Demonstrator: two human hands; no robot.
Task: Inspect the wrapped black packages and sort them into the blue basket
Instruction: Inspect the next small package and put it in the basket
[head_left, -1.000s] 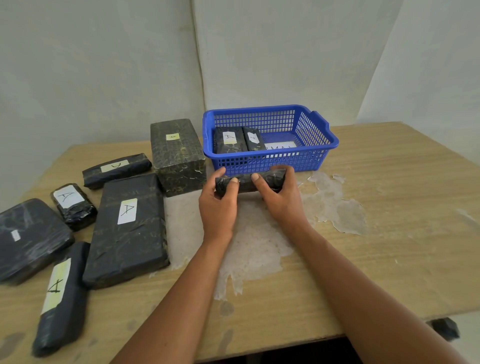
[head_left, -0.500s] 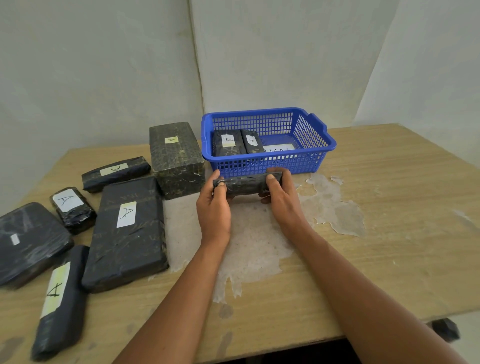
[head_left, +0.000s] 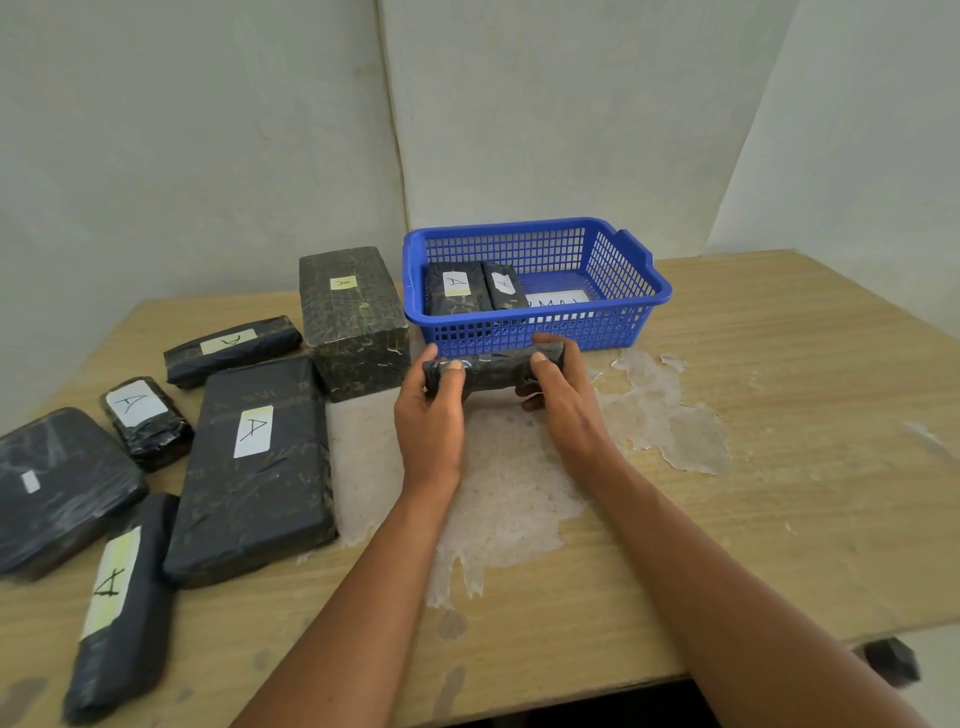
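Note:
A small black wrapped package (head_left: 493, 368) is held just above the table in front of the blue basket (head_left: 631, 304). My left hand (head_left: 431, 415) grips its left end and my right hand (head_left: 563, 400) grips its right end. Two labelled black packages (head_left: 470, 293) lie in the left half of the basket. On the table to the left are more wrapped packages: a tall block (head_left: 353, 319), a large flat one (head_left: 257, 467), a slim bar (head_left: 231, 348), a small one (head_left: 143, 421), a rounded one (head_left: 52, 486) and a long one (head_left: 122, 608).
The wooden table (head_left: 779, 441) has a patch of peeled veneer (head_left: 519, 493) under my hands. White walls stand close behind the basket. The table's front edge runs along the bottom, with a dark object (head_left: 891, 660) below its right corner.
Both hands have turned the small package slightly while holding it in front of the basket. The other packages lie as before.

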